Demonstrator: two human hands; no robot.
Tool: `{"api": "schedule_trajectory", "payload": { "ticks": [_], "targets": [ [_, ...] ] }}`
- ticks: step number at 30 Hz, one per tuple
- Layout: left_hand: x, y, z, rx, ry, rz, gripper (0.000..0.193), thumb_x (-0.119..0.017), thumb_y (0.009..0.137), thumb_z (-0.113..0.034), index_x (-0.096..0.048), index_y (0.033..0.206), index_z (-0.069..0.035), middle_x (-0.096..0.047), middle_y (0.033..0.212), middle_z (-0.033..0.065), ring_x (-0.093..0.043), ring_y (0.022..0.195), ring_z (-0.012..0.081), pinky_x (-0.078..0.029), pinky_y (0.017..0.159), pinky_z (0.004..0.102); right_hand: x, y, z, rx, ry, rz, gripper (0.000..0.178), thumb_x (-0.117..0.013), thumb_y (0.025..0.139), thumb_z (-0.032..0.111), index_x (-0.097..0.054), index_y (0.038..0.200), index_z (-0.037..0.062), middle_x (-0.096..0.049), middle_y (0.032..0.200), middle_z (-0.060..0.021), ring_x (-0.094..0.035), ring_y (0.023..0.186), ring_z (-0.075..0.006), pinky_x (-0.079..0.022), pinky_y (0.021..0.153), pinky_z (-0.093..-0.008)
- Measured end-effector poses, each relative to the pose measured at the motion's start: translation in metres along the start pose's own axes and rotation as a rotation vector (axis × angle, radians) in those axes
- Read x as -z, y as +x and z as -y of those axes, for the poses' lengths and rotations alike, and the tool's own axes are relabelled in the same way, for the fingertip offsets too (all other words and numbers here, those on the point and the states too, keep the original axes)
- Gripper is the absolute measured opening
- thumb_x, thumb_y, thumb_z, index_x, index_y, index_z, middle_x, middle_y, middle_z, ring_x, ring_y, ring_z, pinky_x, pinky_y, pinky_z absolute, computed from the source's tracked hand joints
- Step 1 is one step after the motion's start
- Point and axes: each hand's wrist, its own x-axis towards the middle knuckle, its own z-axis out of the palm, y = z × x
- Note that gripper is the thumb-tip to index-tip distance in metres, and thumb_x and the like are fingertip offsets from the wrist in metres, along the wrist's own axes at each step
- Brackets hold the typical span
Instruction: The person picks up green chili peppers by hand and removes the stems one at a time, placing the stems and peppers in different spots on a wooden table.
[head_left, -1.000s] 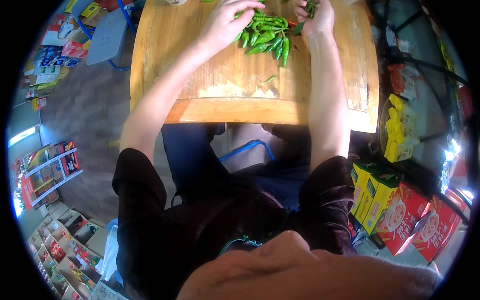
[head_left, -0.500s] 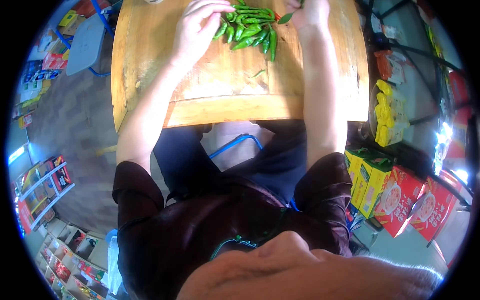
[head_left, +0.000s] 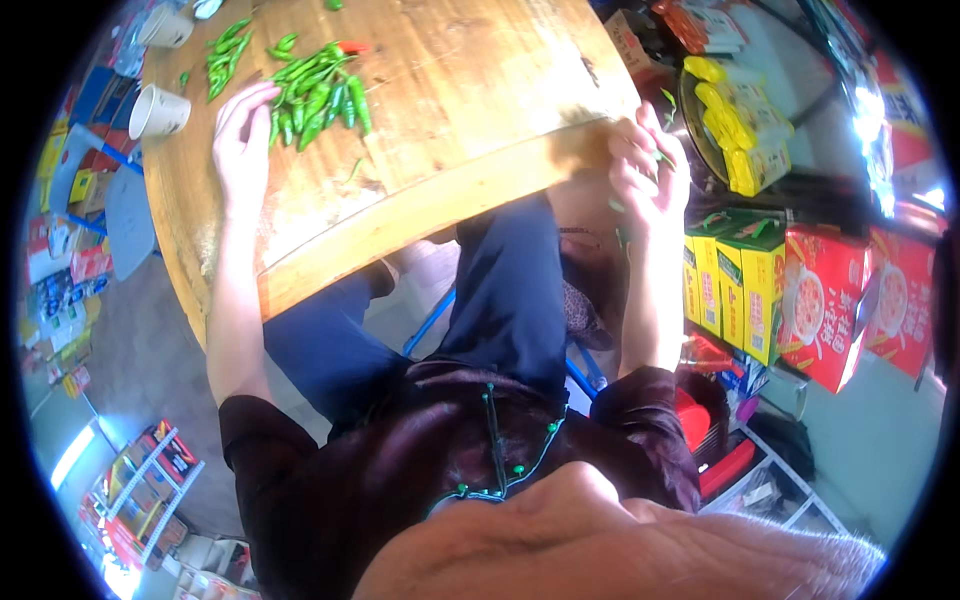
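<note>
My left hand point(head_left: 243, 145) lies at the left side of a heap of green chili peppers point(head_left: 318, 95), its fingers loosely stretched out and touching the near-left peppers. One red chili pepper point(head_left: 353, 47) shows at the heap's far edge. My right hand point(head_left: 650, 175) is out past the table's right edge, its fingers curled around green leaf scraps. A leaf point(head_left: 669, 102) sticks up by its fingertips, and other green bits show at the fingers and just below the hand. A smaller group of green chili peppers point(head_left: 228, 60) lies farther left on the wooden table point(head_left: 480, 90).
Two paper cups point(head_left: 160, 112) stand at the table's left edge. A thin green scrap point(head_left: 354, 170) lies near the front edge. Right of the table are yellow packets point(head_left: 735, 130) in a round container, and yellow and red boxes point(head_left: 825, 300). A blue-framed chair point(head_left: 130, 215) is at left.
My right hand has moved from above the peppers to beyond the table's right edge, carrying leaf scraps. My left hand stays beside the heap. The view has turned rightward.
</note>
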Motion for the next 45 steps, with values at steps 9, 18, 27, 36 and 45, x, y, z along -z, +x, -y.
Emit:
{"api": "schedule_trajectory", "payload": {
  "ticks": [9,18,27,36,45],
  "targets": [
    [-0.008,0.008,-0.008,-0.077,0.169,0.076,0.017,-0.057,0.090,-0.010,-0.067,0.102,-0.004,-0.065,0.110,0.0072,-0.055,0.111,0.0214,-0.039,0.099,0.0324,0.051,-0.096,0.045,0.162,-0.038,0.020,0.009,-0.046,0.094,0.011,-0.043,0.090,0.0034,-0.039,0.078,-0.0063,-0.039,0.063,-0.0129,-0.034,0.042,-0.0203],
    [-0.005,0.007,-0.009,-0.065,0.222,0.051,0.017,-0.057,0.088,-0.009,-0.068,0.100,-0.005,-0.065,0.110,0.0074,-0.055,0.111,0.0214,-0.039,0.099,0.0325,0.145,-0.090,0.038,0.011,-0.417,-0.432,0.024,-0.052,0.093,0.015,-0.053,0.112,0.0005,-0.057,0.085,-0.0082,-0.051,0.062,-0.0128,-0.038,0.044,-0.0194],
    [-0.004,0.010,-0.020,-0.038,0.173,0.090,0.019,-0.052,0.088,-0.004,-0.065,0.101,-0.001,-0.061,0.115,0.0109,-0.053,0.114,0.0243,-0.038,0.100,0.0351,0.285,-0.021,-0.120,-0.684,-1.435,-0.648,0.021,-0.052,0.093,0.023,-0.063,0.091,0.0061,-0.053,0.072,0.0009,-0.045,0.057,-0.0074,-0.037,0.047,-0.0201],
    [-0.007,0.012,-0.036,0.226,-0.025,0.096,0.019,-0.053,0.085,-0.011,-0.063,0.096,0.001,-0.054,0.118,0.0165,-0.044,0.120,0.0306,-0.032,0.103,0.0416,0.300,-0.121,-0.174,-0.987,-1.966,-1.023,0.017,-0.052,0.093,0.020,-0.061,0.094,0.0064,-0.052,0.073,0.0009,-0.045,0.058,-0.0074,-0.037,0.048,-0.0200],
    [-0.011,0.006,-0.027,0.329,-0.189,0.020,0.027,-0.056,0.090,-0.026,-0.060,0.096,0.000,-0.052,0.120,0.0168,-0.041,0.122,0.0298,-0.031,0.103,0.0425,0.295,-0.161,-0.163,-1.046,-1.979,-1.208,0.014,-0.051,0.093,0.017,-0.059,0.097,0.0067,-0.052,0.075,0.0008,-0.045,0.059,-0.0073,-0.038,0.049,-0.0200]
  ]
}}
